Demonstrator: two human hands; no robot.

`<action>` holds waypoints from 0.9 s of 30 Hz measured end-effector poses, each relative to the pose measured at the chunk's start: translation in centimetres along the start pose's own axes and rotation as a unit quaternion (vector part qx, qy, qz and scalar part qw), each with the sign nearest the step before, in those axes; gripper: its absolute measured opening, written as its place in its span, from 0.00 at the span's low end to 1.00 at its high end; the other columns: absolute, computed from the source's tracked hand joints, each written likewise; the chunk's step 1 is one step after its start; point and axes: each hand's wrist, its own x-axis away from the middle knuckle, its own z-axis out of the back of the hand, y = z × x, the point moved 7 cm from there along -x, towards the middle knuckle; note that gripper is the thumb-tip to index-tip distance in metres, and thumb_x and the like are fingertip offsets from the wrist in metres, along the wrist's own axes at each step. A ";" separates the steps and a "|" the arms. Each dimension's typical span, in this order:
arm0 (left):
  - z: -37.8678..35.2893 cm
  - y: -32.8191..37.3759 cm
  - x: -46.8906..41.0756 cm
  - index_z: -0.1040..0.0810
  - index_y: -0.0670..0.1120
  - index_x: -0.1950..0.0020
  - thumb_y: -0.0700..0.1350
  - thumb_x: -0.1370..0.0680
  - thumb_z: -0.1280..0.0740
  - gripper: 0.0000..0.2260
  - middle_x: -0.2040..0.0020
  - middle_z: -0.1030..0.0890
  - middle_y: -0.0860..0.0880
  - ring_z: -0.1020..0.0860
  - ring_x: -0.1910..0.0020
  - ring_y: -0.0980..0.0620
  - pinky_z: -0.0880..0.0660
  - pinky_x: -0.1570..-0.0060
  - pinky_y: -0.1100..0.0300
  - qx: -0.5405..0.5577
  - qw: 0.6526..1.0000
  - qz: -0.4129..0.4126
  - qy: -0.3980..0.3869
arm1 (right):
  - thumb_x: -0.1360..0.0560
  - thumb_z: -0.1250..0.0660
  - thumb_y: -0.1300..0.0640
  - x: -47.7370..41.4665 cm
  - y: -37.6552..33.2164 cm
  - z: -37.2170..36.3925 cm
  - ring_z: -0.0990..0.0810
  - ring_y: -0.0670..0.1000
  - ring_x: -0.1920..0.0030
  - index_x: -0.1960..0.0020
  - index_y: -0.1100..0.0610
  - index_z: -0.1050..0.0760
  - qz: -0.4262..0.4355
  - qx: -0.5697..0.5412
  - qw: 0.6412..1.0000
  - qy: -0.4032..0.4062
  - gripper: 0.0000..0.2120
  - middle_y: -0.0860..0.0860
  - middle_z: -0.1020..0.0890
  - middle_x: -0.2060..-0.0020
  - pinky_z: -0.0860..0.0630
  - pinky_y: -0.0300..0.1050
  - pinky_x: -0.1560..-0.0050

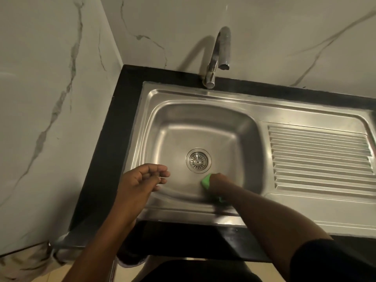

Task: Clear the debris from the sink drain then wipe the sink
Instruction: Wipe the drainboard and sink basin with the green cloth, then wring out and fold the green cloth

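Head view: looks steeply down on a steel sink (173,119) set in a black table (109,139), in a corner of marble-veined walls (50,98).
drain strainer (198,160): round, slotted, seated in the middle of the basin floor.
green sponge (206,181): on the basin floor, just near-right of the strainer. One edge pokes out left of the fingers, and a scrap of green shows under the wrist.
right hand (218,181): down inside the basin, closed over the sponge and pressing it to the steel. Blurred.
left hand (142,180): above the sink's near-left rim, palm up, fingers loosely curled, holding nothing.
faucet (218,55): chrome gooseneck at the back rim, spout over the basin's far edge.
drainboard (321,157): ribbed steel, right of the basin.
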 end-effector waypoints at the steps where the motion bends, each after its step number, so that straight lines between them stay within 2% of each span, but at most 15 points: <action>1: -0.3 0.0 0.1 0.13 0.47 0.46 0.31 0.19 0.35 0.15 0.51 0.10 0.46 0.12 0.50 0.45 0.19 0.47 0.52 0.000 1.000 -0.001 0.001 | 0.17 0.42 0.55 0.1 -0.4 -0.1 0.20 0.62 0.36 0.35 0.62 0.22 0.000 -0.003 1.000 -0.003 0.17 0.63 0.20 0.35 0.22 0.52 0.36; 4: -0.9 -0.1 0.4 0.13 0.47 0.46 0.31 0.19 0.35 0.15 0.51 0.10 0.46 0.12 0.49 0.45 0.18 0.45 0.50 -0.005 1.000 0.003 0.005 | 0.18 0.41 0.54 0.3 -1.5 -0.5 0.20 0.63 0.37 0.36 0.62 0.22 0.006 -0.011 1.000 0.004 0.17 0.63 0.19 0.37 0.23 0.51 0.38; 7: -1.6 -0.2 0.7 0.13 0.47 0.45 0.31 0.19 0.35 0.15 0.50 0.10 0.46 0.12 0.49 0.44 0.19 0.45 0.50 -0.007 1.000 0.003 0.011 | 0.19 0.40 0.49 0.3 -3.3 -0.7 0.18 0.63 0.40 0.40 0.64 0.21 0.036 -0.048 0.998 0.014 0.19 0.64 0.18 0.42 0.23 0.48 0.44; 9: -1.8 -0.2 0.9 0.13 0.46 0.45 0.31 0.19 0.35 0.14 0.50 0.10 0.45 0.12 0.49 0.44 0.19 0.46 0.51 -0.005 1.000 0.005 0.020 | 0.22 0.35 0.53 0.2 -4.6 -0.7 0.16 0.62 0.43 0.44 0.65 0.20 0.051 -0.088 0.995 0.002 0.16 0.63 0.16 0.48 0.25 0.46 0.51; 12: -2.0 0.1 1.2 0.13 0.45 0.45 0.31 0.19 0.35 0.13 0.51 0.10 0.45 0.12 0.49 0.45 0.18 0.49 0.54 0.001 1.000 0.000 0.029 | 0.22 0.33 0.60 0.2 -5.7 -1.2 0.16 0.60 0.43 0.39 0.62 0.18 0.056 -0.212 0.973 -0.068 0.13 0.57 0.19 0.52 0.22 0.47 0.50; 14: -2.0 0.4 1.6 0.14 0.44 0.45 0.31 0.19 0.35 0.13 0.51 0.10 0.45 0.12 0.50 0.45 0.18 0.50 0.56 0.003 0.999 -0.004 0.038 | 0.21 0.35 0.64 0.9 -5.9 -1.3 0.17 0.57 0.53 0.43 0.61 0.17 0.062 -0.348 0.930 -0.101 0.11 0.56 0.20 0.55 0.22 0.44 0.56; 16: -1.8 0.8 2.0 0.13 0.44 0.45 0.32 0.19 0.34 0.12 0.51 0.10 0.45 0.12 0.50 0.45 0.18 0.51 0.56 0.009 0.999 -0.009 0.046 | 0.22 0.37 0.68 2.2 -6.2 -0.5 0.20 0.52 0.62 0.51 0.60 0.18 0.076 -0.500 0.855 -0.118 0.10 0.57 0.21 0.59 0.24 0.40 0.61; 18: -1.8 1.3 2.4 0.13 0.46 0.46 0.34 0.19 0.33 0.11 0.51 0.10 0.46 0.12 0.49 0.44 0.18 0.51 0.56 0.017 0.998 -0.018 0.054 | 0.21 0.38 0.69 4.0 -5.8 1.3 0.17 0.51 0.60 0.51 0.60 0.19 0.102 -0.622 0.767 -0.119 0.10 0.56 0.17 0.58 0.20 0.43 0.58; 20: -2.1 1.6 2.8 0.12 0.48 0.47 0.35 0.19 0.32 0.11 0.49 0.10 0.46 0.12 0.47 0.45 0.18 0.51 0.55 0.022 0.997 -0.029 0.061 | 0.19 0.40 0.67 5.8 -4.9 3.3 0.16 0.55 0.51 0.42 0.63 0.21 0.132 -0.685 0.706 -0.117 0.11 0.59 0.16 0.51 0.19 0.49 0.48; 23: -3.6 2.0 3.0 0.14 0.50 0.42 0.35 0.19 0.29 0.12 0.43 0.12 0.48 0.14 0.42 0.48 0.18 0.46 0.54 0.024 0.997 -0.037 0.062 | 0.21 0.40 0.63 9.0 -2.9 5.7 0.22 0.61 0.46 0.30 0.71 0.30 0.171 -0.726 0.656 -0.118 0.21 0.64 0.23 0.44 0.25 0.55 0.41; 25: -5.0 2.1 2.9 0.17 0.51 0.37 0.38 0.19 0.28 0.13 0.39 0.14 0.49 0.16 0.38 0.49 0.19 0.41 0.52 0.027 0.998 -0.031 0.057 | 0.21 0.38 0.57 11.5 -1.9 6.8 0.21 0.60 0.47 0.31 0.66 0.28 0.191 -0.743 0.630 -0.121 0.21 0.63 0.23 0.43 0.24 0.54 0.43; 27: -7.0 2.2 3.1 0.20 0.50 0.31 0.43 0.19 0.27 0.17 0.35 0.17 0.48 0.18 0.35 0.49 0.21 0.34 0.49 0.015 0.999 -0.019 0.045 | 0.20 0.35 0.52 14.2 -0.8 7.4 0.19 0.58 0.48 0.32 0.62 0.25 0.214 -0.738 0.630 -0.109 0.20 0.62 0.21 0.42 0.23 0.53 0.44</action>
